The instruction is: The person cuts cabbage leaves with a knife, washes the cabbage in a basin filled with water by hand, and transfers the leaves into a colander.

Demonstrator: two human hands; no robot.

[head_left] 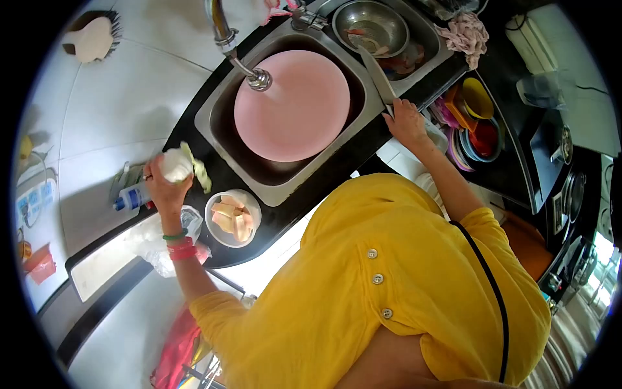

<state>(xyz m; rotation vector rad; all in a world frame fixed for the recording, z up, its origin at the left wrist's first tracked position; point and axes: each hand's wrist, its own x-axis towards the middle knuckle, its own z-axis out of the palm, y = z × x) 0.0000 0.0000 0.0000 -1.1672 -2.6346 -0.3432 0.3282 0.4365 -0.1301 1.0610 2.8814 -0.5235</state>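
My left hand (167, 191) is wrapped round a white, roundish item (175, 166) at the counter's left part; a pale green strip (196, 168) lies or hangs beside it. Just below and to the right stands a white bowl (256, 223) with pale pinkish slices (233, 218) in it. My right hand (408, 122) is closed on the handle of a knife (378, 75), whose broad blade points up across the divider between the two sinks. A large round pink board or lid (291, 107) covers much of the left sink (277, 188).
Over the left sink hangs a faucet (259, 79). The right sink holds a metal bowl (393, 29) with pieces in it. A crumpled cloth (466, 35) lies at its right. A blue-capped bottle (133, 196) and plastic bag (159, 249) are near my left hand. Stacked colorful dishes (478, 146) sit below right.
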